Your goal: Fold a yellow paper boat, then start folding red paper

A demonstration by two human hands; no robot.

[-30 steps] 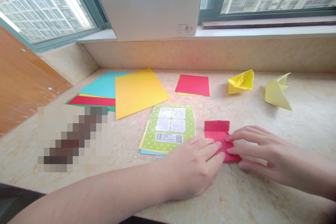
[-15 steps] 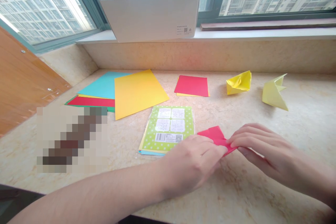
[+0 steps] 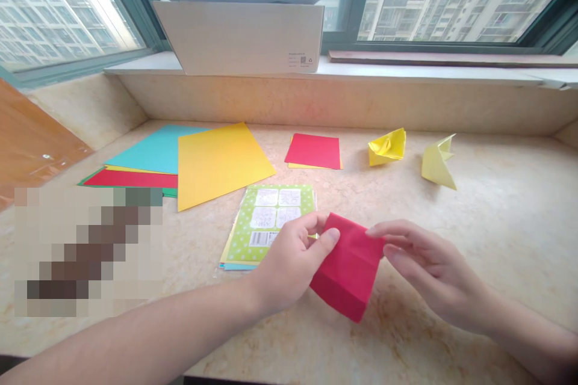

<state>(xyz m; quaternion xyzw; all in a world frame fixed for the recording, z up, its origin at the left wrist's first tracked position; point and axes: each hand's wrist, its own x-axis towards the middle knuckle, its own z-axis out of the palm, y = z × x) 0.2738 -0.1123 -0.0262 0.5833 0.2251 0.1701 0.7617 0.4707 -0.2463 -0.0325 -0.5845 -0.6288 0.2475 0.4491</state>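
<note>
My left hand (image 3: 293, 258) grips a folded sheet of red paper (image 3: 350, 271) by its left side, thumb on top and fingers behind. The paper is lifted and tilted, with a crease across its near part. At its far right corner is my right hand (image 3: 433, 271), index fingertip on the edge and thumb beside the corner in a loose pinch; its other fingers are partly hidden. Under and beside my left hand lies a green dotted paper packet (image 3: 239, 240) with a barcode. Beyond sit a bright yellow folded paper piece (image 3: 387, 147) and a pale yellow one (image 3: 437, 163).
A small red square sheet (image 3: 313, 150) lies over a yellow one. Farther left, a large yellow sheet (image 3: 221, 168) overlaps a blue sheet (image 3: 149, 150) and other coloured sheets. A white box (image 3: 239, 36) stands on the windowsill. A blurred patch (image 3: 90, 252) covers something at the left.
The red paper was low and mostly covered by my hands; now it is raised and turned, showing a broad face. My left hand has shifted its grip to the paper's left side.
</note>
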